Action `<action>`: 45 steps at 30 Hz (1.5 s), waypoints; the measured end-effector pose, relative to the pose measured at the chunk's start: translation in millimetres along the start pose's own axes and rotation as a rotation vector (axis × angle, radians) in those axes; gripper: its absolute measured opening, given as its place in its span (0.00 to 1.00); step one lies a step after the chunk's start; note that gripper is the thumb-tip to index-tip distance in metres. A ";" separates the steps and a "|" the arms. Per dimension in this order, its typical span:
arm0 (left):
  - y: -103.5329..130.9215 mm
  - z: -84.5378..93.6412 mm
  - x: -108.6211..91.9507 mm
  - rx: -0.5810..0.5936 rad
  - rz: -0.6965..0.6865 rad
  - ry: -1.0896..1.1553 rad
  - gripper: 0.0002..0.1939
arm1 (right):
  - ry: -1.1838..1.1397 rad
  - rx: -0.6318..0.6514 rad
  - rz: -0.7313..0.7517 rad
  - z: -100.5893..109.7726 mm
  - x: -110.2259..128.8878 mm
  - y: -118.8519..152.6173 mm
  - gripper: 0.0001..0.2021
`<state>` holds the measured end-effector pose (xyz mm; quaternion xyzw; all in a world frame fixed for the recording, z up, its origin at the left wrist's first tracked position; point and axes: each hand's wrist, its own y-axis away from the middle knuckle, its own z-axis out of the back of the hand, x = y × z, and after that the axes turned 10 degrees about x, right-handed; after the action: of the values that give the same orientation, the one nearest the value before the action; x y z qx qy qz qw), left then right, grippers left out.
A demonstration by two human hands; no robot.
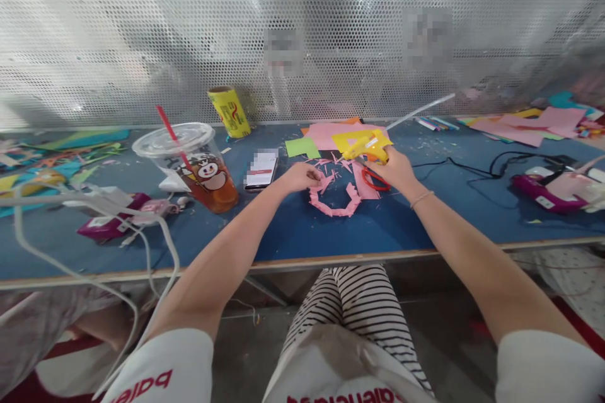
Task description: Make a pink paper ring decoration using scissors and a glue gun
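Note:
My right hand [394,170] is wrapped round a yellow hot glue gun [363,145]. A long, clear glue stick [420,110] juts from its back, and its nozzle points left. My left hand [300,177] has its fingers pinched at the upper left end of an open ring of folded pink paper [334,210], which lies on the blue table. Small pink paper slivers [333,173] are scattered between my hands. Just below the glue gun lie red-handled scissors [375,181], partly over a pink paper strip [362,184].
Left of my hands are a phone [261,170], a plastic drink cup [203,170] with a red straw, and a yellow roll [230,112]. Power strips with cables [548,192] [113,217] lie at both sides. Coloured paper sheets [321,135] lie behind, before a perforated metal panel [331,31].

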<state>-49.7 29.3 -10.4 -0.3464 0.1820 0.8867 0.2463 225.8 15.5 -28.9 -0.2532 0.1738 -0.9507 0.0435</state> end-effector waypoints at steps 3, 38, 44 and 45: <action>0.0 -2.0 -2.3 -0.066 0.014 -0.105 0.07 | 0.187 0.031 0.047 -0.1 8.3 6.0 0.26; 0.0 -8.1 -8.8 -0.229 -0.158 -0.338 0.09 | 0.293 0.099 0.110 -1.9 18.7 14.2 0.22; -0.9 -7.4 -7.3 -0.212 -0.177 -0.372 0.10 | 0.282 0.089 0.113 -2.8 18.5 13.9 0.24; -1.0 -7.6 -7.2 -0.219 -0.184 -0.377 0.10 | 0.285 0.085 0.113 -3.0 18.6 13.9 0.23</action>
<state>-40.6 24.1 -10.8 -0.2143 0.0029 0.9240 0.3167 208.2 0.2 -27.5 -0.1034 0.1520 -0.9795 0.0826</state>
